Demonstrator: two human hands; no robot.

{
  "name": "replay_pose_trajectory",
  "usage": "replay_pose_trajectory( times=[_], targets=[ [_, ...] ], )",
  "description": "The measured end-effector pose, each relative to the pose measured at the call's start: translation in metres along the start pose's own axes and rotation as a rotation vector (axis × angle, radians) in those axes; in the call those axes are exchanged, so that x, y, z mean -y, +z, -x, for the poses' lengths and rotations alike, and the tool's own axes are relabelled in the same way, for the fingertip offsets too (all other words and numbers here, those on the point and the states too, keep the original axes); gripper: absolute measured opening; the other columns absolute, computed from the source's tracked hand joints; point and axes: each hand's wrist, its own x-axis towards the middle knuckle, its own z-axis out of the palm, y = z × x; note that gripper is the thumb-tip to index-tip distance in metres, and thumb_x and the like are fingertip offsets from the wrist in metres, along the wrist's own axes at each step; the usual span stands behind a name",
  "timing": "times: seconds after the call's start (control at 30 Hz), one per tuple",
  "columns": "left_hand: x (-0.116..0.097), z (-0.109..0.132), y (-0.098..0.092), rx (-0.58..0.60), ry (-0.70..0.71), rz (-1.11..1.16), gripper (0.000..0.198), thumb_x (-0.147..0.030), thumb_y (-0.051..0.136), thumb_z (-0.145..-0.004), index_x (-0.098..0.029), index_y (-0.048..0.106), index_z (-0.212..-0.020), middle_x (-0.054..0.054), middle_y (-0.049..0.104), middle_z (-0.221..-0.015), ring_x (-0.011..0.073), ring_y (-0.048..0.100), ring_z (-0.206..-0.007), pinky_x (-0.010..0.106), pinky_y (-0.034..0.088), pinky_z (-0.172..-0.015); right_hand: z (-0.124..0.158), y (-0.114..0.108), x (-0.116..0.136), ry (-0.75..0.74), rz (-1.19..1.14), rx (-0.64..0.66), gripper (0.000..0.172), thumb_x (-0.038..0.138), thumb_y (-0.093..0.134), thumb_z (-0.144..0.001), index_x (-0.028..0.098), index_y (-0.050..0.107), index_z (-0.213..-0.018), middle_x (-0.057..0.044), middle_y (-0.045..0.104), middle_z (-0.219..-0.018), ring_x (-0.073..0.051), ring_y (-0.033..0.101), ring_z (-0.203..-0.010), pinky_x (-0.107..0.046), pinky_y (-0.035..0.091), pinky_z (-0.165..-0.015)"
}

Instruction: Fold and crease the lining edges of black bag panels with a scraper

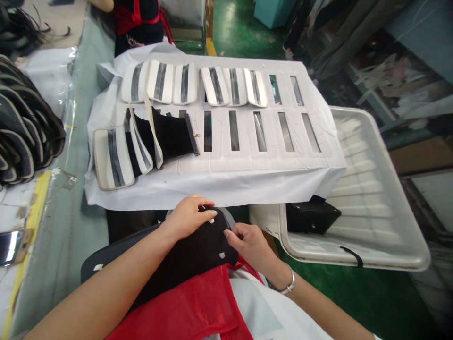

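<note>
A stack of black fabric pieces lies on my lap, over a red apron. My left hand rests on the stack's top edge, fingers curled and pinching it. My right hand grips the stack's right edge with closed fingers; a bracelet is on that wrist. Just beyond my hands a white paper template with rows of narrow slots covers a board. White pieces with grey stripes lie over the far-left slots. A black piece and more striped pieces lie at the near left.
A large white plastic tray at right holds a black box-like item. Dark curved pieces are piled at left on a table. A phone lies at far left. Another person in a red apron stands behind.
</note>
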Motion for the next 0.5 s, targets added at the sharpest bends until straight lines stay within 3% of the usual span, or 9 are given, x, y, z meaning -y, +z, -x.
replay_pose_trajectory(
  times=[0.23, 0.4, 0.5],
  targets=[
    [0.002, 0.01, -0.017, 0.063, 0.022, 0.051, 0.045, -0.034, 0.062, -0.068, -0.015, 0.064, -0.109, 0.006, 0.067, -0.111, 0.023, 0.061, -0.104, 0.034, 0.044, -0.096, 0.005, -0.004, 0.017, 0.014, 0.033, -0.04, 0.027, 0.04, 0.057, -0.081, 0.019, 0.056, -0.066, 0.003, 0.057, -0.06, -0.009, 0.047, -0.054, -0.022, 0.03, -0.051],
    [0.015, 0.031, -0.033, 0.152, 0.006, -0.125, 0.077, -0.041, 0.068, -0.063, -0.016, 0.046, -0.133, 0.01, 0.051, -0.136, 0.0259, 0.049, -0.123, 0.036, 0.035, -0.106, 0.004, -0.002, 0.031, 0.0, 0.131, -0.038, 0.031, 0.037, 0.057, -0.081, 0.019, 0.047, -0.059, 0.003, 0.049, -0.054, -0.009, 0.039, -0.05, -0.023, 0.025, -0.049],
    [0.03, 0.044, -0.037, 0.161, -0.044, -0.234, 0.089, -0.044, 0.072, -0.059, -0.018, 0.04, -0.138, 0.011, 0.043, -0.142, 0.0284, 0.042, -0.129, 0.039, 0.029, -0.109, 0.008, 0.003, 0.041, -0.178, 0.158, -0.015, 0.029, 0.032, 0.055, -0.081, 0.019, 0.043, -0.058, 0.004, 0.045, -0.053, -0.009, 0.036, -0.05, -0.024, 0.024, -0.051]
  ],
)
